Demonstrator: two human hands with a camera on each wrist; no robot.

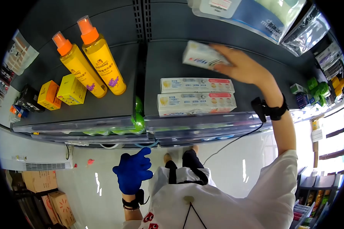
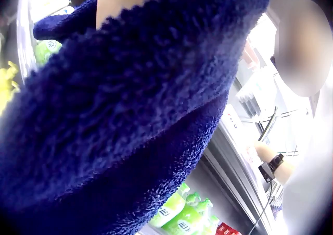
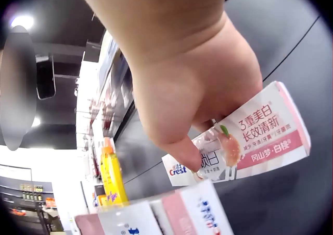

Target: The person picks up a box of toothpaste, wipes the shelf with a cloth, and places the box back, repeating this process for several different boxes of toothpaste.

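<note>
1. Your right hand (image 1: 242, 68) grips a toothpaste box (image 1: 200, 55) above the back of the shelf (image 1: 179, 66) — thumb under, fingers curled round it. Hold the grip firm.
2. Two matching boxes (image 1: 197, 97) lie flat near the front edge. Judging by that, line yours up parallel to them, label up, just behind.
3. Lower it level — a tilted end could nudge its neighbours.
4. Your left hand (image 1: 133, 172), in a blue fuzzy glove, hangs open and idle, well below the shelf; keep it clear of the green bottles (image 1: 138, 122).
</note>
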